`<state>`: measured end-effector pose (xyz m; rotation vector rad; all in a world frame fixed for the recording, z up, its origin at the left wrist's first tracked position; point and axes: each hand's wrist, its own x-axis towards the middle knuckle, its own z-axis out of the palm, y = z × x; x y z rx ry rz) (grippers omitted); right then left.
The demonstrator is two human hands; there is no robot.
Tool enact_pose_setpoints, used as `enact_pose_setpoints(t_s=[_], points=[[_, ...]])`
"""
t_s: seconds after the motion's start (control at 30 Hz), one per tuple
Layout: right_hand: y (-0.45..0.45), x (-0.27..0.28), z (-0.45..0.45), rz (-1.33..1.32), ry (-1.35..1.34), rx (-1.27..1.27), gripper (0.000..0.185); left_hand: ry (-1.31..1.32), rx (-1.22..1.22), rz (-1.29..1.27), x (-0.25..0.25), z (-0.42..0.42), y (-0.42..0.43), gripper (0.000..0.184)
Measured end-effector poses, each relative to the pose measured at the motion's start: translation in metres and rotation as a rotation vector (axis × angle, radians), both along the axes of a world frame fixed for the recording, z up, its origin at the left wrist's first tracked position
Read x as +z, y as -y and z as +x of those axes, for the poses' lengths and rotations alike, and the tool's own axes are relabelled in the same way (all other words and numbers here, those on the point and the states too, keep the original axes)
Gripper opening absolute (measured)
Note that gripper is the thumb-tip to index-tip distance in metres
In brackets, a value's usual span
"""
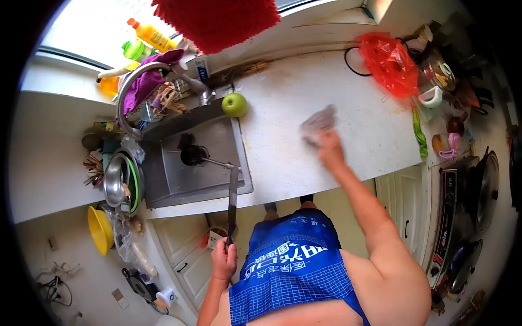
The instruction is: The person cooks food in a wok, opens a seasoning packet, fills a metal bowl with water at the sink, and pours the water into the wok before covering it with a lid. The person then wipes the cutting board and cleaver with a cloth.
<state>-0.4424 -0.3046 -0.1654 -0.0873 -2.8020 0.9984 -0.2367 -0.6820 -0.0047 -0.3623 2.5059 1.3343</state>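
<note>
My left hand (223, 259) is closed around the dark handle of a long, narrow knife (233, 190). It points away from me, and its tip reaches over the front right part of the sink (217, 136). Near that tip ends a thin metal rod (217, 163), which runs from a round black piece (192, 155) in the sink. My right hand (330, 148) is closed on a greyish cloth (319, 120) over the white counter (283, 146); the cloth is smeared by motion. A green apple (234, 105) sits at the sink's back right corner.
A curved faucet (126, 98) arches at the sink's left. Metal bowls (115, 179) and a yellow basin (100, 231) stand left of it. On the right are a red plastic bag (389, 65), a green pepper (419, 133) and a stove (447, 223). A red cloth (217, 22) hangs above.
</note>
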Motion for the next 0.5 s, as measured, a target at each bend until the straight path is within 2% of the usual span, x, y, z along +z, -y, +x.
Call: enact_pose_setpoints(t_s=[0.07, 0.1, 0.17, 0.23, 0.3, 0.43, 0.5], points=[[0.090, 0.000, -0.005, -0.217, 0.043, 0.148, 0.039, -0.017, 0.017, 0.003, 0.001, -0.007, 0.011, 0.016], [0.133, 0.032, -0.005, -0.287, 0.066, 0.232, 0.038, -0.030, 0.026, 0.008, 0.003, -0.011, 0.019, 0.015], [0.196, 0.030, -0.008, -0.122, 0.074, 0.538, 0.033, -0.050, 0.009, 0.004, 0.005, -0.019, 0.035, 0.015], [0.241, 0.036, -0.019, -0.212, -0.004, 0.663, 0.034, -0.088, -0.001, 0.016, 0.007, -0.034, 0.051, 0.015], [0.253, 0.055, -0.023, -0.250, 0.000, 0.640, 0.039, -0.067, 0.023, 0.090, 0.012, -0.042, 0.070, 0.017], [0.201, 0.072, -0.025, -0.230, -0.116, 0.474, 0.051, -0.098, -0.075, 0.059, -0.002, -0.056, 0.113, 0.020], [0.168, 0.076, -0.015, -0.206, -0.140, 0.205, 0.047, -0.140, -0.178, -0.039, -0.011, -0.067, 0.126, 0.022]])
